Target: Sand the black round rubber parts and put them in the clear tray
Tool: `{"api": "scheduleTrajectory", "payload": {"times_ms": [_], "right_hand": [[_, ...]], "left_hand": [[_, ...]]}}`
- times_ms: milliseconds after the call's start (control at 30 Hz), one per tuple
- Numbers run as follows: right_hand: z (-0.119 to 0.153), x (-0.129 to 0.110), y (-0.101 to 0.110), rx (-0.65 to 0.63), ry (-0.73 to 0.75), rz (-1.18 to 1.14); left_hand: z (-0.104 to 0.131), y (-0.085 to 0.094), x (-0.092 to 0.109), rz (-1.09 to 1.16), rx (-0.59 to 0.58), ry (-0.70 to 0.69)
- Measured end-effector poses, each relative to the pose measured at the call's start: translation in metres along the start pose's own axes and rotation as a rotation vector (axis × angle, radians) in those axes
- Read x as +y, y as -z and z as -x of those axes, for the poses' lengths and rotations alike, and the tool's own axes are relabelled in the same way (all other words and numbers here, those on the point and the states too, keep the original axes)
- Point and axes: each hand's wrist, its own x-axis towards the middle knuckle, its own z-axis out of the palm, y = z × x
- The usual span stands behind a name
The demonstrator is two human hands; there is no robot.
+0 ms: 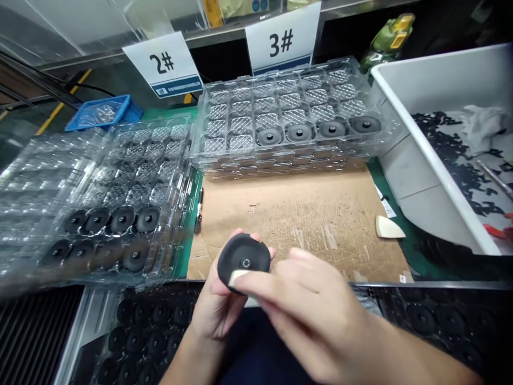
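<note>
My left hand [218, 305] holds a black round dished part [242, 254], tilted with its inner face toward me. A small raised ring shows near the middle of the dish. My right hand [308, 305] is closed, and its fingers press a small cream-coloured piece [237, 277] against the near rim of the part. That piece resembles the cream wedge [389, 228] lying at the right of the cardboard; most of it is hidden by my fingers. Both hands are above the near edge of the cardboard sheet [280, 208].
A stack of clear trays [240, 125] marked 3# stands behind, with several black parts in its front row. Left are more clear trays [176, 214] with black parts. A marker [199, 210] lies nearby. At right stands a white bin [420, 198] with small black pieces.
</note>
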Motion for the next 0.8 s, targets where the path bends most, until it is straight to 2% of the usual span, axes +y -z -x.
{"api": "scheduleTrajectory", "payload": {"times_ms": [133, 200, 267, 300, 367, 433, 500, 600, 667, 733, 800], "right_hand": [[0.014, 0.003, 0.014, 0.035, -0.193, 0.227], [0.007, 0.009, 0.017, 0.056, -0.14, 0.265], [-0.003, 0.022, 0.017, 0.052, -0.023, 0.142], [-0.007, 0.029, 0.017, 0.063, -0.009, 0.052], [-0.006, 0.046, 0.013, 0.137, -0.139, -0.069], [0.007, 0.063, 0.003, 0.222, -0.363, -0.066], [0.031, 0.077, -0.011, 0.226, -0.486, -0.015], [0.072, 0.093, -0.036, 0.069, -0.455, 0.034], [0.086, 0.098, -0.043, -0.024, -0.421, 0.055], [0.083, 0.094, -0.035, -0.008, -0.453, 0.075], [0.067, 0.08, -0.014, 0.127, -0.505, 0.089]], "left_hand": [[-0.001, 0.009, -0.003, 0.053, -0.107, 0.011], [-0.001, 0.009, -0.006, 0.091, -0.105, 0.049], [-0.001, 0.005, -0.007, 0.115, -0.094, 0.065], [-0.001, 0.003, -0.006, 0.116, -0.095, 0.066], [0.0, 0.001, -0.002, 0.107, -0.118, 0.057], [0.001, 0.0, 0.001, 0.109, -0.148, 0.067], [0.001, 0.002, 0.001, 0.129, -0.167, 0.063], [-0.001, 0.005, -0.001, 0.131, -0.174, 0.061], [-0.003, 0.005, -0.003, 0.115, -0.168, 0.09], [-0.005, 0.002, -0.004, 0.104, -0.179, 0.115], [-0.006, -0.002, -0.005, 0.092, -0.19, 0.128]]}}
